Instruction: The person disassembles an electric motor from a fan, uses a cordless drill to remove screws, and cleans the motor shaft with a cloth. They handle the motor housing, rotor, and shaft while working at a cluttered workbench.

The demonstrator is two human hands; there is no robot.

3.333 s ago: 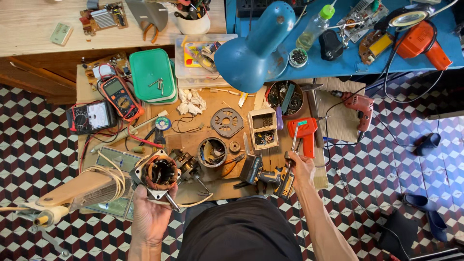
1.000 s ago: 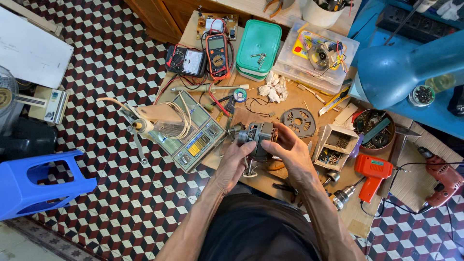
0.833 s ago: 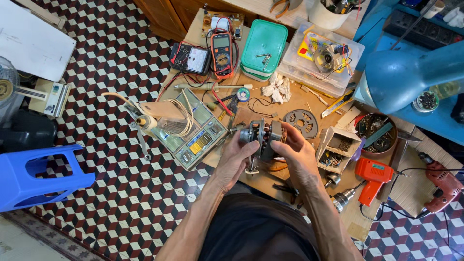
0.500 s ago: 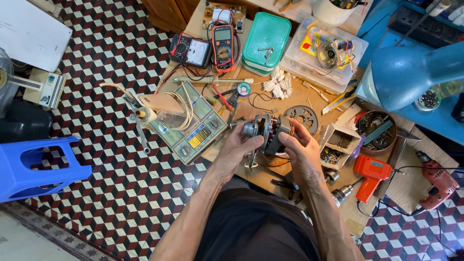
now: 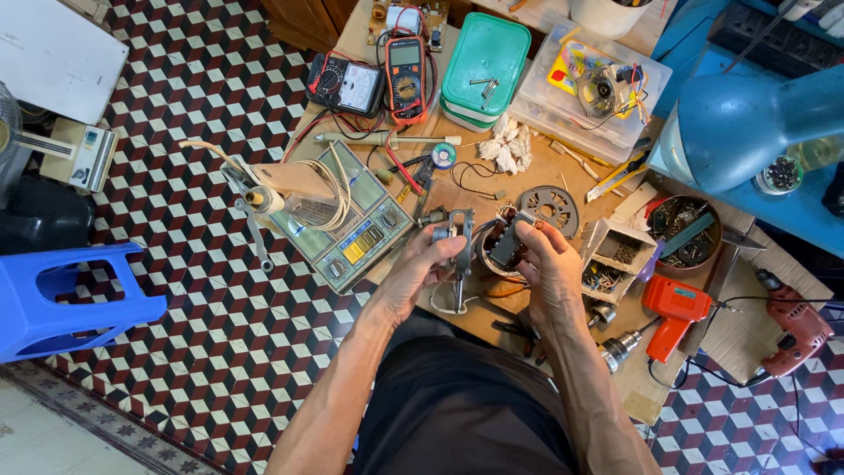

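Note:
Both hands hold a small electric motor over the low workbench [image 5: 563, 171]. My left hand [image 5: 420, 268] grips the motor's grey metal end bracket [image 5: 455, 230], whose shaft hangs down. My right hand [image 5: 545, 268] wraps around the dark laminated motor core [image 5: 508, 244] with its copper windings. The two parts sit close together, slightly apart at the bracket. A thin white wire loops below the motor.
A winding machine [image 5: 338, 215] lies left of the hands. Two multimeters [image 5: 406, 75], a green-lidded box [image 5: 485, 57], a clear parts box [image 5: 591, 88], a round metal plate [image 5: 550, 207], an orange heat tool [image 5: 673, 308], a red drill [image 5: 796, 317], a blue lamp [image 5: 738, 123] and a blue stool [image 5: 53, 299] surround them.
Earlier my left hand held the motor low on the bench while my right reached toward tools. Now both hands hold it, turning it, with the bracket pulled a little left of the core.

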